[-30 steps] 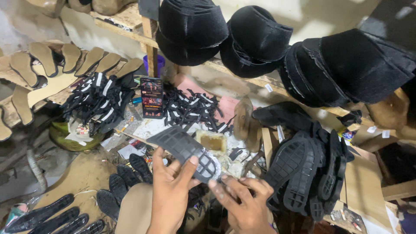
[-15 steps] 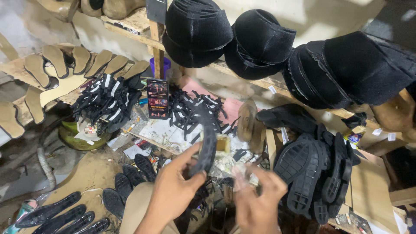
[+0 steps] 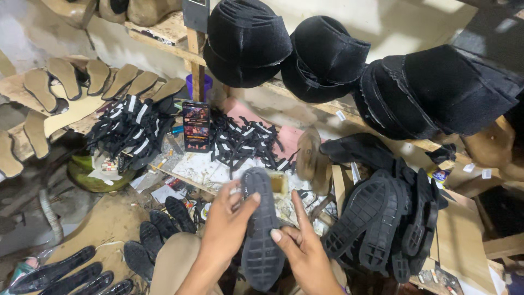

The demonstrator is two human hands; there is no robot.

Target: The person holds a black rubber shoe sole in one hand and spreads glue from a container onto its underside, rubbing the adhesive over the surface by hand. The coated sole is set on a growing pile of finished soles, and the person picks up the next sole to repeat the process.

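I hold a black rubber shoe sole (image 3: 261, 232) in front of me, tread side up and pointing away. My left hand (image 3: 229, 224) grips its left edge, thumb on the tread near the toe. My right hand (image 3: 303, 246) holds the right edge, fingers stretched along its side. Just beyond the sole's tip sits a small yellowish open container (image 3: 278, 183) on a stained work board (image 3: 210, 166).
A pile of black treaded soles (image 3: 385, 218) lies at the right. Black straps (image 3: 245, 142) and strap bundles (image 3: 131, 128) cover the bench. Tan insoles (image 3: 98, 82) line the left shelf. Black rolled felt stacks (image 3: 327, 54) hang above. More black insoles (image 3: 153, 235) lie near my knee.
The sole has turned from edge-on to tread up and come lower toward me. Both hands now hold its sides. The camera has moved closer.
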